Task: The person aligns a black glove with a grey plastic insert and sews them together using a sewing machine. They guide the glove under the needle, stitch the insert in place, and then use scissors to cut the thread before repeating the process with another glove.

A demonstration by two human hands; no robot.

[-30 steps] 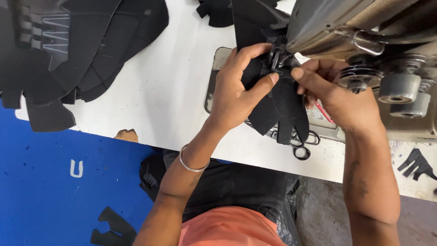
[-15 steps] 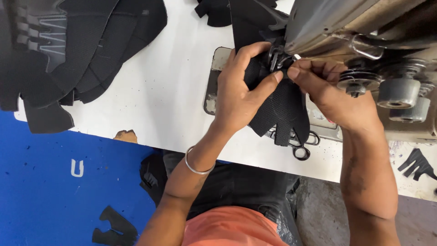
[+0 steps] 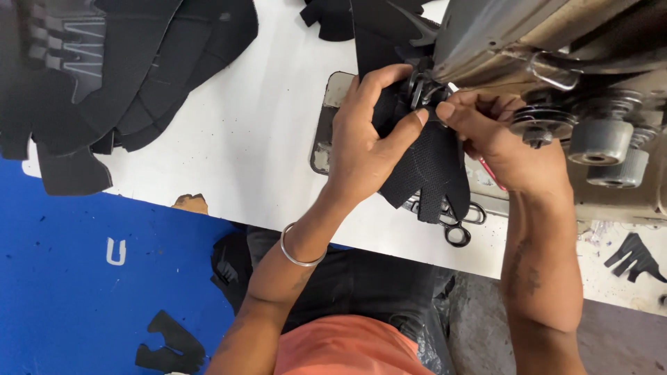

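Note:
My left hand (image 3: pixel 365 142) grips a black mesh fabric piece (image 3: pixel 431 170) and presses it against the needle area of the grey sewing machine (image 3: pixel 528 42). My right hand (image 3: pixel 504 142) pinches the same fabric from the right, fingertips right at the presser foot. The lower part of the fabric hangs down over the table edge. The needle itself is hidden behind my fingers. A silver bangle (image 3: pixel 299 253) sits on my left wrist.
A pile of black cut fabric pieces (image 3: pixel 118 69) lies at the far left of the white table (image 3: pixel 236 160). Black-handled scissors (image 3: pixel 458 226) lie under the hanging fabric. Black scraps (image 3: pixel 170 344) lie on the blue floor, more scraps (image 3: pixel 636 257) at right.
Both hands stay at the needle; my right hand's fingers have shifted slightly up and left along the fabric towards the presser foot.

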